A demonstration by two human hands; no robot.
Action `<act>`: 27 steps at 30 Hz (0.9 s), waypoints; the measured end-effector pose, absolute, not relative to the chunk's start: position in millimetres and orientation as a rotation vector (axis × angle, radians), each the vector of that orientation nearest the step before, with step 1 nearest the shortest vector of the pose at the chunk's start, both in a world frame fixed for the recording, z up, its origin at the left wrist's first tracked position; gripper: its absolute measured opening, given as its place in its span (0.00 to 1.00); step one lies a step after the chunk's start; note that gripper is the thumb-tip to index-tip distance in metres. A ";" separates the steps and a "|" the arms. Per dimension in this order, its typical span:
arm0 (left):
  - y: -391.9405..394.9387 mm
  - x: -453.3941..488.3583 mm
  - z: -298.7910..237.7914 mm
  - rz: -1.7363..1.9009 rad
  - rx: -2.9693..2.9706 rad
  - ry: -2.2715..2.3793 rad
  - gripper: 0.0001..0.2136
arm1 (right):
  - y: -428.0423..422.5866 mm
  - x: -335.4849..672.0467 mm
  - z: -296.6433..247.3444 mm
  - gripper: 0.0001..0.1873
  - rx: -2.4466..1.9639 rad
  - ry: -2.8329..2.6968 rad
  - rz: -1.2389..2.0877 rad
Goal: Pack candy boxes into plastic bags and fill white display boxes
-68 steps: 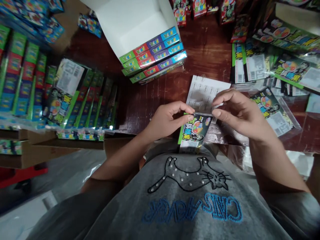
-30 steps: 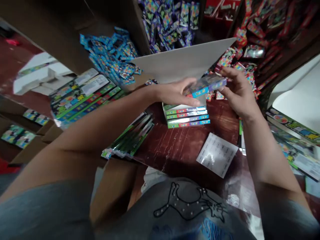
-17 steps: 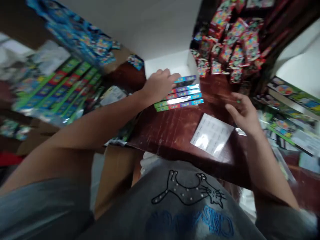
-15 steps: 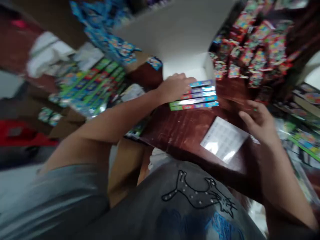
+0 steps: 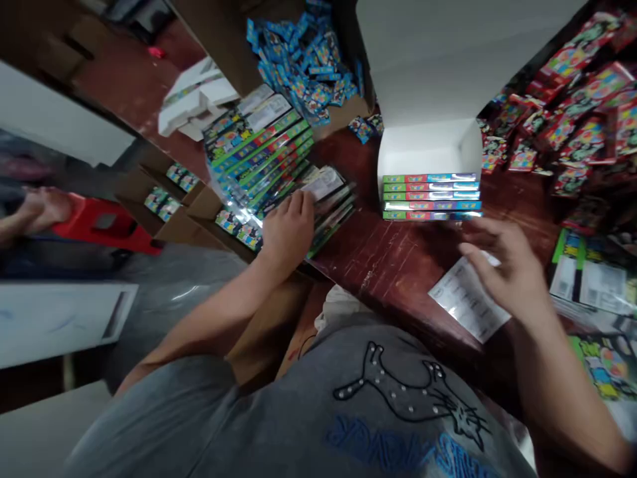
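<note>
My left hand (image 5: 288, 229) rests palm down, fingers curled, on a row of green bagged packs (image 5: 323, 199) at the left edge of the dark wooden table (image 5: 398, 259). My right hand (image 5: 512, 265) hovers with fingers spread over a white printed sheet (image 5: 468, 305), holding nothing. Between the hands a stack of flat colourful boxes (image 5: 430, 196) sits at the mouth of an open white carton (image 5: 428, 143).
More green packs (image 5: 256, 149) are stacked at the left. Small blue packets (image 5: 303, 63) are piled behind them, red ones (image 5: 562, 93) at the right. Printed packs (image 5: 592, 285) lie by my right wrist. Cardboard boxes (image 5: 164, 199) stand below the table. Another person's hand (image 5: 42, 206) shows at far left.
My left hand left the stack of boxes in the carton and swung left onto the green bagged packs. My right hand drew back over the white sheet. The view turned left.
</note>
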State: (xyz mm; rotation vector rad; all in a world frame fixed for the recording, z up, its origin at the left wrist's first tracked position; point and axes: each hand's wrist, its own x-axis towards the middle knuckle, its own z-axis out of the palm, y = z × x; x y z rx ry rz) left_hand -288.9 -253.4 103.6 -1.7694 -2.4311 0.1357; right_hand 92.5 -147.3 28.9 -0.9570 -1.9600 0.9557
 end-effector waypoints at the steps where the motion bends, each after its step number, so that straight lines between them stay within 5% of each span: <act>1: -257.6 -285.0 105.8 0.101 -1.743 -2.402 0.24 | -161.3 69.3 34.8 0.24 -0.953 -1.928 1.062; 6: -290.4 -230.8 135.2 -0.060 -1.898 -2.005 0.20 | -226.1 -28.7 46.1 0.39 -0.833 -1.445 1.770; 11: -303.1 -179.1 135.7 -0.292 -2.465 -1.743 0.19 | -227.8 -24.0 40.3 0.31 -0.933 -1.228 1.577; 17: -255.2 -164.0 53.2 -1.478 -2.486 -2.401 0.38 | -232.4 65.9 14.1 0.39 -1.164 -1.185 1.502; 21: -241.2 -139.0 3.7 -2.028 -2.694 -2.584 0.27 | -247.4 101.0 1.0 0.34 -1.254 -1.097 1.558; 27: -228.8 -120.3 -2.4 -2.138 -2.952 -2.490 0.26 | -250.9 129.7 -5.7 0.21 -1.282 -1.007 1.626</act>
